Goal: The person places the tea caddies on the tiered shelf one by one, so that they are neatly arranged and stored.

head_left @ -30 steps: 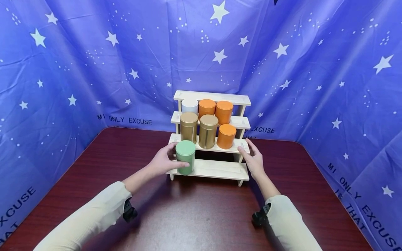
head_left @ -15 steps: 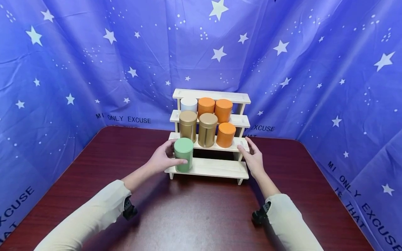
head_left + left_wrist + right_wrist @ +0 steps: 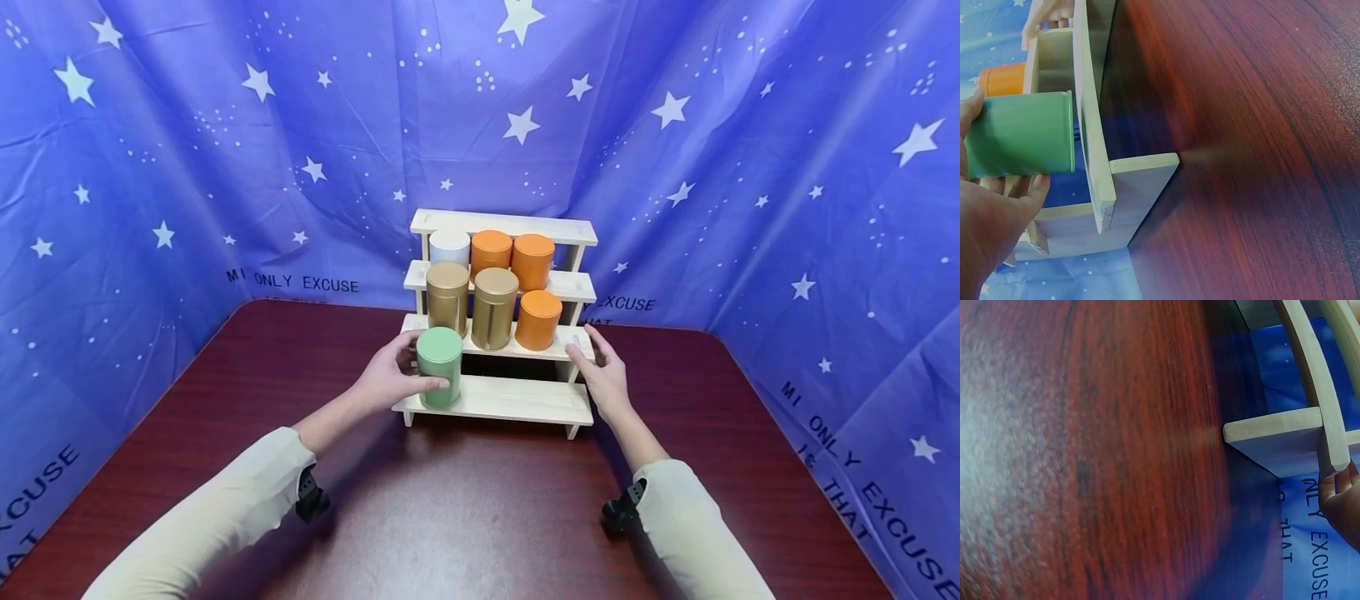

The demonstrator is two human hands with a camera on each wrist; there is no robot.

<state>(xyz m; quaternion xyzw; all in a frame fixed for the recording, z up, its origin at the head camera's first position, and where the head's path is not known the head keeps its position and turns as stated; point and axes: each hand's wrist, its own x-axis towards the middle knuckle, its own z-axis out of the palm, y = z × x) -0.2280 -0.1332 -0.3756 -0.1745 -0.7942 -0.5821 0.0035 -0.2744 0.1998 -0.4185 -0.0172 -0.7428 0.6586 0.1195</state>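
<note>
A green canister (image 3: 440, 354) stands upright in my left hand (image 3: 390, 377), thumb across its front and fingers round its far side. It is at the left end of the lowest step of a wooden tiered rack (image 3: 525, 400). In the left wrist view the canister's (image 3: 1022, 134) base is right at that step's board. My right hand (image 3: 609, 379) grips the right end of the step above, thumb on top. In the right wrist view, part of this hand (image 3: 1342, 503) shows at the rack's board end (image 3: 1335, 450).
Two gold canisters (image 3: 494, 312) and an orange tin (image 3: 538, 321) stand on the second step. Behind them are a white tin (image 3: 449, 246) and two more orange tins (image 3: 533, 260). Below lies a dark red wooden table (image 3: 480, 500); a starry blue curtain (image 3: 360, 167) surrounds it.
The whole scene sits slightly higher and further left in the head view. Both hands keep their holds, and the green canister stays at the lowest step's left end.
</note>
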